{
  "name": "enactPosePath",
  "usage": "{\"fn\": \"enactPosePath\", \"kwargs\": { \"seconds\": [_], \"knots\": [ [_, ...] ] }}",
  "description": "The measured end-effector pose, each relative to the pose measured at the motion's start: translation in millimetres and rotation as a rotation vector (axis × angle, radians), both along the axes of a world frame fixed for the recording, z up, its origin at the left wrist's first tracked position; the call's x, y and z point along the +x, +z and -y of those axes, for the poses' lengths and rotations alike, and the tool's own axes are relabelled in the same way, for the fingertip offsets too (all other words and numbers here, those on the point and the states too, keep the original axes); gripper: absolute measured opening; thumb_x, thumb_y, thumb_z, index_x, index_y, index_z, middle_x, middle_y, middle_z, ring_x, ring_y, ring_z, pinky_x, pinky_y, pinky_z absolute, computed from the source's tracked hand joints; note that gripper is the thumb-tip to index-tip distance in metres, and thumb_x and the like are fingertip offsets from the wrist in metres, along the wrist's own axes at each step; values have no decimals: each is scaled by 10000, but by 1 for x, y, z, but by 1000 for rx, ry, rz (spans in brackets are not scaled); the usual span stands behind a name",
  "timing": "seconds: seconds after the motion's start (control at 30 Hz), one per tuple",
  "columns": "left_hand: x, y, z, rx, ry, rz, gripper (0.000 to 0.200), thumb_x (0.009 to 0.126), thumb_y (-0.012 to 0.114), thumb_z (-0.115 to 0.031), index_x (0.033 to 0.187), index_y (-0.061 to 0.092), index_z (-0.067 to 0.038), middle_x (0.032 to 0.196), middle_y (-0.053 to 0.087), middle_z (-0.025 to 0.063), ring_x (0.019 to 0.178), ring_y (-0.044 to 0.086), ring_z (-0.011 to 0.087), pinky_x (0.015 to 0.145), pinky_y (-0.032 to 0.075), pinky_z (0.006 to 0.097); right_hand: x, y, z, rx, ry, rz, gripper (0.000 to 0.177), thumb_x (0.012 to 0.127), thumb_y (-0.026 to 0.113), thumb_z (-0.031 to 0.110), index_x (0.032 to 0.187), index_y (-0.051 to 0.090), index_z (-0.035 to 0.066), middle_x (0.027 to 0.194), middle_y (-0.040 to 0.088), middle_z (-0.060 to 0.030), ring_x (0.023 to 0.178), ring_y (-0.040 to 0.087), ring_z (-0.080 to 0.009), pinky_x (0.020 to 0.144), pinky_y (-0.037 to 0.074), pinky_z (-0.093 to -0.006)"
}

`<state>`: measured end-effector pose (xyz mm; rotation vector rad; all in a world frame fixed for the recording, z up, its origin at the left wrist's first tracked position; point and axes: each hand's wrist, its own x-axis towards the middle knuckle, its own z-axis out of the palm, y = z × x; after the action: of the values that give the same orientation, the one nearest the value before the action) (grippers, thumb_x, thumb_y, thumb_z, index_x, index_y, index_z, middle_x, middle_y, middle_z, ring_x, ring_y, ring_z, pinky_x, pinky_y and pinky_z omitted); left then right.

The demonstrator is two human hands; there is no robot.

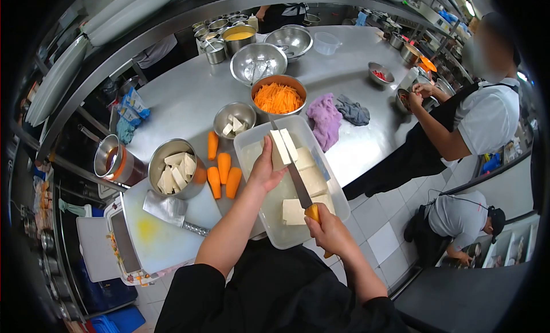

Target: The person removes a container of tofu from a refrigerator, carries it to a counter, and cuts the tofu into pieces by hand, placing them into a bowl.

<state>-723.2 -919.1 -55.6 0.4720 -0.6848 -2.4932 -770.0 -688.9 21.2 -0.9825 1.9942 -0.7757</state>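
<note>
1 tofu block (281, 150) rests in left hand (264, 172), knife (298, 185) in right hand (329, 230).

Steel counter (189, 98), white tiled floor (385, 241)

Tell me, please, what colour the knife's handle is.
Orange; the knife handle shows best in the head view, gripped by the right hand.

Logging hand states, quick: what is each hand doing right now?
Left hand: closed on a tofu block, held above the plastic tub.
Right hand: closed on a knife, gripped by its handle.
</note>
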Motion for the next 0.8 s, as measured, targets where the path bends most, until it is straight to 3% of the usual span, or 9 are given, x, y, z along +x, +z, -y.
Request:
{"fn": "enactPosePath", "kwargs": {
  "seconds": [0.23,0.3,0.37,0.57,0.67,0.8],
  "knots": [
    [4,12,-1,-137,-13,-136,626,898,452,-656,1277,518,-161,1128,615,1,1060,586,180,916,460,386,9,-3,-9,-45,-45,-62,405,935,580,303,1204,464,24,815,641,-252,773,633,-444,685,495,-471],
    [8,16,-6,-175,-8,-165,648,905,443,-650,1304,503,-143,1165,610,11,1096,584,185,950,456,389,14,-20,-16,-199,-59,-228,436,929,592,308,1245,469,33,843,652,-240,785,642,-432,696,505,-462],
    [11,19,-9,-368,-54,-232,698,902,463,-642,1337,476,-97,1231,592,35,1150,570,187,989,448,384,18,-32,-21,-250,-69,-251,435,916,616,295,1240,476,40,875,660,-234,807,649,-421,697,513,-453],
    [10,24,-23,-323,-113,-315,742,844,579,-639,1314,488,-72,1170,622,44,1084,609,178,924,501,362,22,-52,-26,-347,-139,-239,436,890,656,259,1233,492,45,898,669,-219,806,659,-410,683,527,-434],
    [15,41,-34,-354,-63,-239,895,708,712,-670,1292,460,-40,1178,600,87,1055,616,198,835,535,362,21,-58,-27,-423,-104,-285,438,877,669,248,1219,499,33,886,669,-216,784,661,-405,671,531,-431],
    [24,58,-37,-514,-163,-256,944,699,782,-596,1352,376,-48,1204,544,61,1124,550,165,944,463,332,23,-70,-31,-456,-102,-292,440,868,680,236,1211,501,27,855,668,-211,756,661,-401,650,531,-423]
  ]
}}
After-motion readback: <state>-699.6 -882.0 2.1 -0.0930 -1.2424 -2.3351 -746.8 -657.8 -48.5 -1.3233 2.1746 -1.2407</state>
